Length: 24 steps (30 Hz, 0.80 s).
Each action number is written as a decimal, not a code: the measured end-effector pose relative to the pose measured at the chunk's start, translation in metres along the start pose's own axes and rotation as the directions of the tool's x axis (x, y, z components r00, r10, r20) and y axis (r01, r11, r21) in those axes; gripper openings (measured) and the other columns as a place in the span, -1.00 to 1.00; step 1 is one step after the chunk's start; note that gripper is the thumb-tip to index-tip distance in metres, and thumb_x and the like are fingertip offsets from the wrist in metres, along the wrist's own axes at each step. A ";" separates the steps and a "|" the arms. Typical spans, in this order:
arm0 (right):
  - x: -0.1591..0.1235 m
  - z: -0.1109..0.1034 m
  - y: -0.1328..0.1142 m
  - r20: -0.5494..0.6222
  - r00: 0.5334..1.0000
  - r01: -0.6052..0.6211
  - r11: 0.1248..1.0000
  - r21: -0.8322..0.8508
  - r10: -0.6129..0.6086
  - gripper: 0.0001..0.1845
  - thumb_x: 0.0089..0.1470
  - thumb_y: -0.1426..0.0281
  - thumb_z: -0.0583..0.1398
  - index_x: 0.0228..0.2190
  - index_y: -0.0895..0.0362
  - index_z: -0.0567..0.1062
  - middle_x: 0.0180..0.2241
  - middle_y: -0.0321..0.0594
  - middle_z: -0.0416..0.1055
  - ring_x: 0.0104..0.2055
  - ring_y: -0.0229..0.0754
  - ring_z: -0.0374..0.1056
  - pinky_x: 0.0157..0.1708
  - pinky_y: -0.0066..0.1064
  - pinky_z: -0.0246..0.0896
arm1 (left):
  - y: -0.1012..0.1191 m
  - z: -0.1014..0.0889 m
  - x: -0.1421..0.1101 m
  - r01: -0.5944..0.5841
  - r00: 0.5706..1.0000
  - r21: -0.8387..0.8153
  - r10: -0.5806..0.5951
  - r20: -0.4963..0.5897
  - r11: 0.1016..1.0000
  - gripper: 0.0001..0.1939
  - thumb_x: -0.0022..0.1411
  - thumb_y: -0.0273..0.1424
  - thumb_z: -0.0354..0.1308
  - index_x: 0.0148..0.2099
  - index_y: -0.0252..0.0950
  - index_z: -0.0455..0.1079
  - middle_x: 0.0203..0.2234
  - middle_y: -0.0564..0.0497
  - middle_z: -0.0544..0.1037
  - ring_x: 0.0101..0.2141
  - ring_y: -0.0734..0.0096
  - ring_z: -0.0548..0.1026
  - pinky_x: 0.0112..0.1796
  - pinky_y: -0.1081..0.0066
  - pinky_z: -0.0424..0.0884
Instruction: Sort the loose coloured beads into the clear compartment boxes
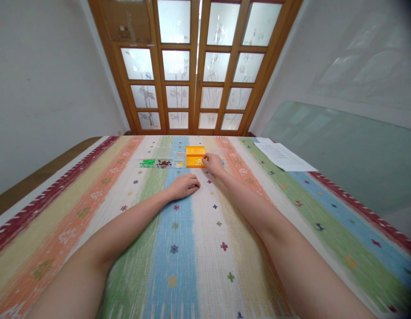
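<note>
My left hand (184,185) rests on the striped cloth with its fingers curled under; whether anything is in them is hidden. My right hand (213,163) reaches farther out, and its fingertips pinch together at the right edge of a small orange box (194,155). What the pinch holds is too small to make out. To the left of the orange box stands a row of clear trays: one with green pieces (147,163), one with dark red pieces (164,163), and one with pale yellowish pieces (179,164).
A multicoloured striped cloth (179,248) covers the table. A white printed sheet (284,156) lies at the far right. Wooden doors with frosted glass panes (195,66) stand behind the table, and a glass pane (341,146) leans along the right wall.
</note>
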State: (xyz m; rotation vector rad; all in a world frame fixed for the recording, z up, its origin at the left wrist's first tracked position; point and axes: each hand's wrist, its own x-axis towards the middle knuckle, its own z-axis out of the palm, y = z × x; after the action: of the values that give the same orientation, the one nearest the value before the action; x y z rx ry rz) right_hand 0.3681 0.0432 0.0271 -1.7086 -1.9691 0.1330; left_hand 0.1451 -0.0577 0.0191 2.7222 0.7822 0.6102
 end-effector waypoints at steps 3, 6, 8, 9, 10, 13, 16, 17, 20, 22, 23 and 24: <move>-0.011 -0.006 0.004 -0.028 0.999 0.035 0.999 0.034 -0.034 -0.78 0.27 0.33 0.17 -0.22 0.10 0.64 -0.17 -0.06 0.64 -0.18 -0.05 0.45 -0.25 -0.36 0.13 | -0.013 -0.006 -0.002 0.098 0.993 0.016 -0.096 -0.064 0.995 -0.82 0.42 -0.34 0.14 -0.08 -0.20 0.58 -0.15 -0.07 0.64 -0.09 0.19 0.55 0.01 0.20 0.45; -0.027 -0.013 0.009 0.013 0.996 0.091 0.993 0.081 -0.092 -0.79 0.27 0.34 0.17 -0.27 0.11 0.61 -0.22 -0.09 0.62 -0.22 -0.09 0.43 -0.27 -0.37 0.09 | -0.034 -0.014 -0.006 0.230 0.962 0.025 -0.224 -0.155 0.973 -0.82 0.37 -0.35 0.16 -0.09 -0.20 0.58 -0.18 -0.06 0.66 -0.13 0.17 0.56 -0.02 0.18 0.47; -0.040 -0.016 0.012 0.033 0.990 0.132 0.985 0.115 -0.137 -0.80 0.28 0.35 0.17 -0.29 0.12 0.60 -0.25 -0.12 0.61 -0.25 -0.11 0.41 -0.28 -0.38 0.08 | -0.050 -0.020 -0.010 0.302 0.926 0.017 -0.289 -0.242 0.953 -0.80 0.37 -0.35 0.14 -0.09 -0.21 0.59 -0.16 -0.06 0.67 -0.14 0.16 0.57 -0.02 0.18 0.47; -0.046 -0.017 0.013 0.036 0.987 0.152 0.979 0.133 -0.158 -0.80 0.28 0.35 0.17 -0.31 0.12 0.59 -0.26 -0.13 0.60 -0.26 -0.11 0.40 -0.28 -0.39 0.08 | -0.058 -0.023 -0.013 0.336 0.905 0.013 -0.319 -0.280 0.942 -0.79 0.37 -0.34 0.14 -0.09 -0.22 0.59 -0.15 -0.07 0.68 -0.15 0.16 0.57 -0.03 0.18 0.47; -0.051 -0.017 0.015 0.040 0.982 0.174 0.973 0.155 -0.182 -0.80 0.28 0.36 0.17 -0.32 0.12 0.58 -0.27 -0.14 0.60 -0.26 -0.12 0.40 -0.28 -0.39 0.08 | -0.066 -0.027 -0.015 0.381 0.877 0.013 -0.357 -0.320 0.924 -0.78 0.36 -0.33 0.14 -0.10 -0.22 0.60 -0.16 -0.07 0.68 -0.16 0.16 0.57 -0.03 0.18 0.46; -0.066 -0.014 0.017 0.072 0.964 0.234 0.947 0.219 -0.255 -0.82 0.29 0.38 0.18 -0.33 0.12 0.58 -0.31 -0.18 0.59 -0.28 -0.14 0.41 -0.27 -0.40 0.10 | -0.087 -0.037 -0.023 0.512 0.783 -0.006 -0.470 -0.408 0.859 -0.76 0.36 -0.33 0.14 -0.09 -0.24 0.62 -0.20 -0.07 0.69 -0.19 0.18 0.58 -0.09 0.24 0.46; -0.075 -0.009 0.014 0.091 0.942 0.294 0.926 0.236 -0.322 -0.83 0.28 0.40 0.19 -0.32 0.11 0.59 -0.28 -0.18 0.60 -0.23 -0.13 0.43 -0.22 -0.39 0.14 | -0.103 -0.047 -0.030 0.626 0.680 -0.025 -0.561 -0.472 0.780 -0.74 0.38 -0.30 0.14 -0.05 -0.24 0.63 -0.22 -0.08 0.70 -0.20 0.19 0.59 -0.13 0.28 0.44; -0.076 -0.008 0.012 0.094 0.937 0.307 0.923 0.233 -0.336 -0.83 0.28 0.41 0.20 -0.31 0.10 0.60 -0.26 -0.17 0.61 -0.20 -0.12 0.44 -0.21 -0.38 0.15 | -0.106 -0.050 -0.032 0.656 0.651 -0.024 -0.582 -0.487 0.754 -0.73 0.38 -0.29 0.14 -0.05 -0.24 0.64 -0.21 -0.08 0.70 -0.19 0.18 0.59 -0.12 0.28 0.44; -0.079 -0.007 0.006 0.122 0.928 0.319 0.920 0.227 -0.352 -0.83 0.28 0.41 0.20 -0.30 0.10 0.61 -0.24 -0.17 0.62 -0.20 -0.12 0.44 -0.20 -0.37 0.17 | -0.112 -0.054 -0.037 0.722 0.593 -0.002 -0.622 -0.511 0.691 -0.72 0.38 -0.28 0.15 -0.04 -0.22 0.65 -0.17 -0.08 0.71 -0.12 0.16 0.59 -0.10 0.29 0.42; -0.080 -0.007 0.004 0.135 0.924 0.323 0.918 0.229 -0.359 -0.83 0.28 0.41 0.20 -0.30 0.09 0.62 -0.25 -0.17 0.62 -0.20 -0.12 0.44 -0.20 -0.37 0.18 | -0.113 -0.054 -0.039 0.745 0.580 0.026 -0.628 -0.519 0.666 -0.72 0.39 -0.28 0.15 -0.03 -0.20 0.66 -0.15 -0.08 0.71 -0.10 0.14 0.59 -0.08 0.27 0.41; -0.080 -0.008 0.004 0.138 0.921 0.326 0.917 0.231 -0.363 -0.83 0.28 0.41 0.20 -0.30 0.10 0.62 -0.25 -0.17 0.62 -0.21 -0.12 0.44 -0.20 -0.37 0.18 | -0.114 -0.054 -0.039 0.753 0.577 0.043 -0.628 -0.522 0.657 -0.71 0.39 -0.27 0.14 -0.03 -0.19 0.67 -0.15 -0.08 0.71 -0.10 0.12 0.58 -0.07 0.26 0.40; -0.080 -0.008 0.004 0.138 0.920 0.330 0.915 0.234 -0.367 -0.82 0.28 0.41 0.20 -0.30 0.10 0.62 -0.26 -0.17 0.62 -0.21 -0.12 0.45 -0.19 -0.37 0.19 | -0.115 -0.053 -0.040 0.759 0.576 0.060 -0.627 -0.525 0.648 -0.71 0.39 -0.27 0.14 -0.03 -0.18 0.67 -0.15 -0.08 0.71 -0.09 0.11 0.58 -0.07 0.25 0.39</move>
State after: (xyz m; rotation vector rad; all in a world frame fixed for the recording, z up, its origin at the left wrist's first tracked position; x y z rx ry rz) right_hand 0.3801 -0.0337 0.0070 -1.2259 -2.2715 0.3594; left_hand 0.0387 0.0219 0.0142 2.1406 2.0852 1.0004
